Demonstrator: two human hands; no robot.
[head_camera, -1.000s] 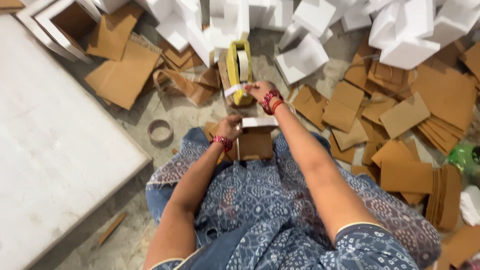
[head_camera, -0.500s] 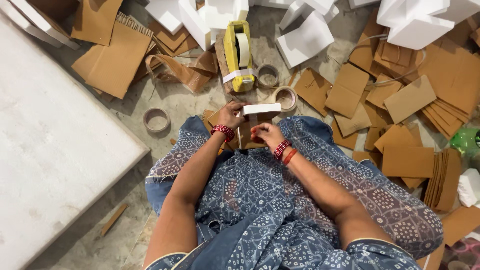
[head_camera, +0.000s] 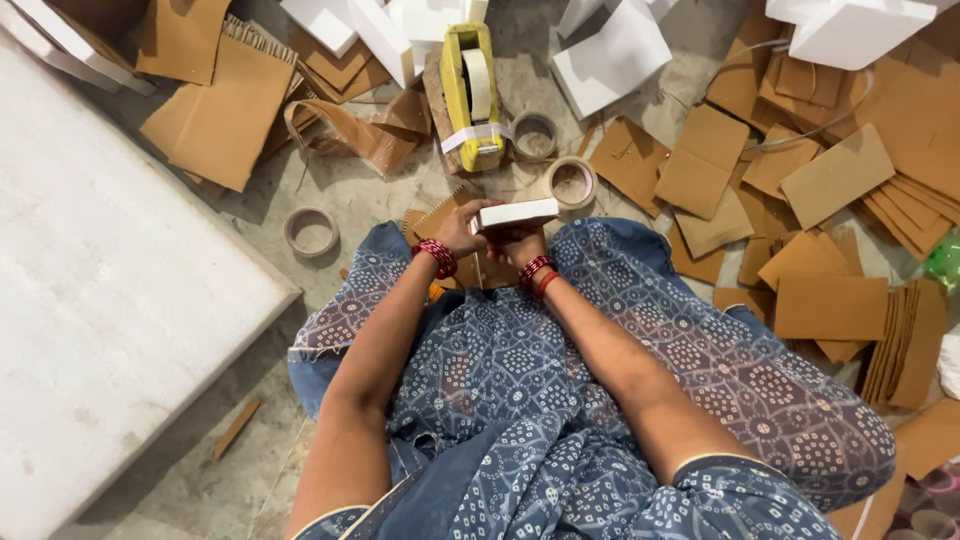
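Both hands grip one small flat white box (head_camera: 515, 214) over the lap: left hand (head_camera: 462, 228) at its left end, right hand (head_camera: 516, 241) beneath. Yellow tape dispenser (head_camera: 470, 95) lies beyond the hands. Whether the box is taped cannot be told; brown cardboard sheets (head_camera: 830, 180) lie scattered right

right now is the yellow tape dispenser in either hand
No, the yellow tape dispenser sits on the floor beyond both hands, which hold a small white box.

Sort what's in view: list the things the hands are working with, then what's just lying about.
In hand: small white box, held by left hand and right hand.

Lying about: yellow tape dispenser, tape rolls, cardboard pieces, white foam blocks, white slab.
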